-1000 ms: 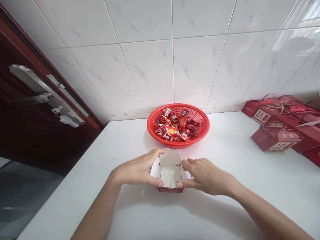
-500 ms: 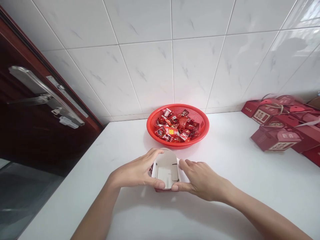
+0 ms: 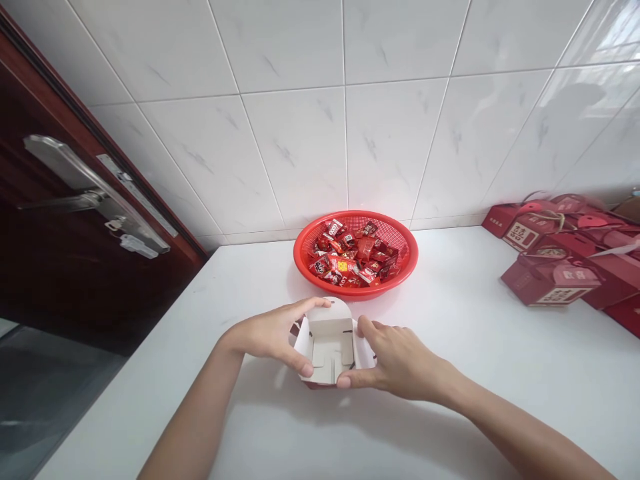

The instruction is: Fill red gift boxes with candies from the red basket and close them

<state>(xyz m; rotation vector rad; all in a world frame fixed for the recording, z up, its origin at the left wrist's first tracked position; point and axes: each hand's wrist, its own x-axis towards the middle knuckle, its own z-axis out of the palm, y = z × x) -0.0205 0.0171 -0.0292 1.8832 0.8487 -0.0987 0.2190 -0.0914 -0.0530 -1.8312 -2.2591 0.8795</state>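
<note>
While my left grip (image 3: 273,333) holds the box (image 3: 331,353) (white inside) at 9 o'clock, my right grip (image 3: 407,363) holds 3 o'clock; red basket (image 3: 355,292) at 12.

White-lined box (image 3: 333,350), dark red outside; red basket (image 3: 411,263) and packets (image 3: 345,265); white counter (image 3: 240,280), with maroon, cream-labelled boxes (image 3: 533,277) near its back edge; grey-streaked white tiles (image 3: 295,150).

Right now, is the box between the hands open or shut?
Open: the box has its top uncovered, with its white inside showing.
</note>
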